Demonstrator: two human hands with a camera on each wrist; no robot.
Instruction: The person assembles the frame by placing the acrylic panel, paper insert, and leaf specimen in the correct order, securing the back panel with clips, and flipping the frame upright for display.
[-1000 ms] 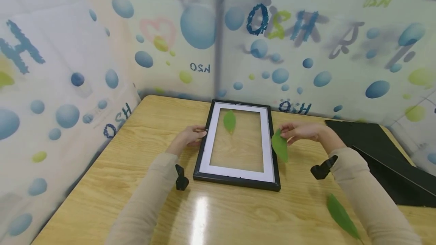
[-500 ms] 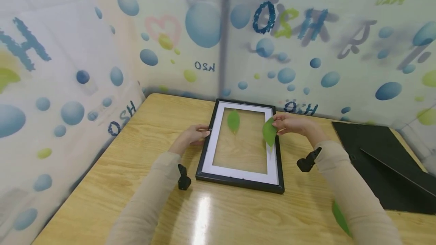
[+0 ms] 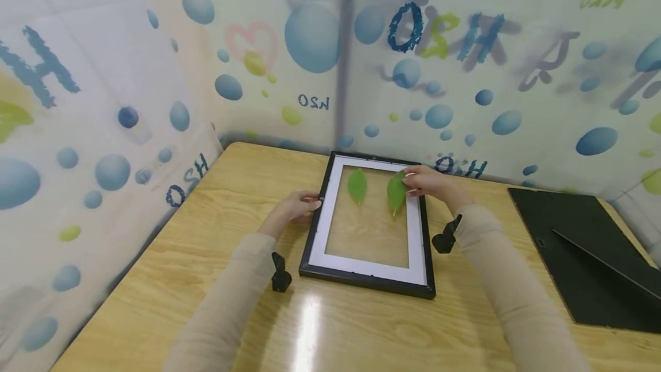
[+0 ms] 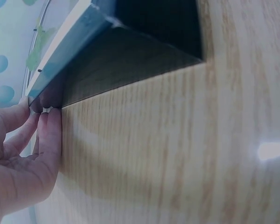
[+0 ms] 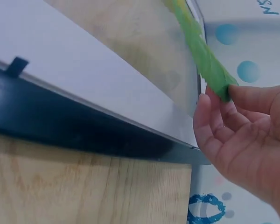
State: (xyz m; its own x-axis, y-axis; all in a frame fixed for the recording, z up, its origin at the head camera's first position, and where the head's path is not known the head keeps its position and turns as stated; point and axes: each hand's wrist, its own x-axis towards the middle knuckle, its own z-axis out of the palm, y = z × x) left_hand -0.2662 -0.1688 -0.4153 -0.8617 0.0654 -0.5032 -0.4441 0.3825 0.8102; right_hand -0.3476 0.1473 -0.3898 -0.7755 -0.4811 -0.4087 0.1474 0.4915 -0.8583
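Observation:
A picture frame [image 3: 369, 287] with a black border and white mat lies on the wooden table, and wood grain shows through its middle. One green leaf [image 3: 357, 186] rests at the upper left inside the mat opening. My right hand [image 3: 428, 181] pinches a second green leaf [image 3: 396, 193] between thumb and fingers, over the opening's upper right; in the right wrist view this leaf [image 5: 203, 56] points away from the fingertips. My left hand [image 3: 295, 207] holds the frame's left edge; in the left wrist view the thumb is at the rim and the fingers [image 4: 50, 133] lie against its side.
A black backing board [image 3: 558, 268] with a raised stand flap [image 3: 609, 266] lies on the right of the table. A patterned wall covering [image 3: 439, 73] stands close behind the frame, and another stretch of it runs along the left.
My right hand has carried its leaf leftward from outside the frame's right edge to over the opening. The left hand has stayed at the frame. The loose leaf at lower right is now out of sight.

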